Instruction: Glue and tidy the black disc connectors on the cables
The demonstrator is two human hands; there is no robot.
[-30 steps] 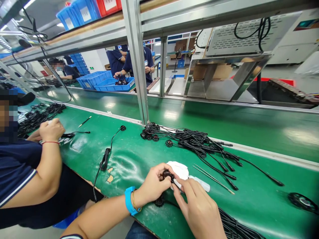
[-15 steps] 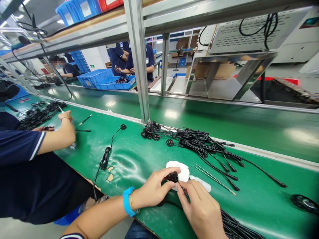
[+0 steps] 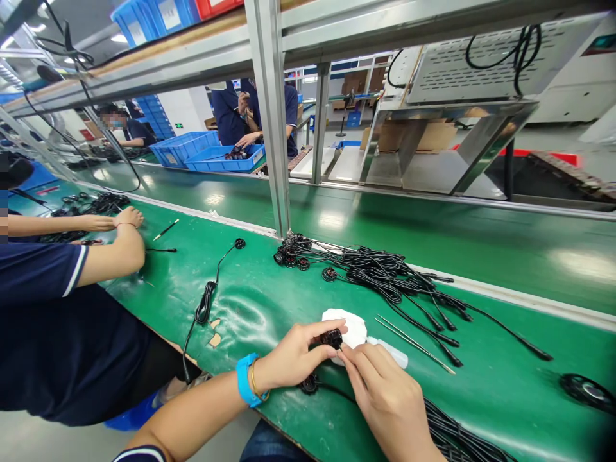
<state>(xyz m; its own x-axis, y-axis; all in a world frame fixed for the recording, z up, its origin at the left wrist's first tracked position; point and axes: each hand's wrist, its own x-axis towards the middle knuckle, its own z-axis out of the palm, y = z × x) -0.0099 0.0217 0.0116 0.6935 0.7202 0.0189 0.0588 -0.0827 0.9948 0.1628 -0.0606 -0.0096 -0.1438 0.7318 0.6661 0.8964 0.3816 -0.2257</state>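
Note:
My left hand (image 3: pixel 299 354) grips a small round black cable-end part (image 3: pixel 332 339) between thumb and fingers, above the green bench. Close against that part, the fingertips of my right hand (image 3: pixel 385 391) are pinched together; what lies between them is hidden. Below my hands another round black part (image 3: pixel 309 384) rests near the bench edge, its cable running under my right hand. Just behind the held part lie a white pad (image 3: pixel 350 326) and a translucent white tube (image 3: pixel 391 353). To their right is a pair of metal tweezers (image 3: pixel 414 345).
Coiled black cables (image 3: pixel 380 273) with round ends lie in a heap by the metal post (image 3: pixel 269 128). More cables (image 3: pixel 447 427) run along the near edge. A single cable (image 3: pixel 204 301) lies left. A co-worker's arm (image 3: pixel 118 253) reaches over the bench at far left.
My right fingertips have moved up against the held part, and the part has turned a little. The round part below now shows more. At left, the co-worker's other hand has come up beside the first.

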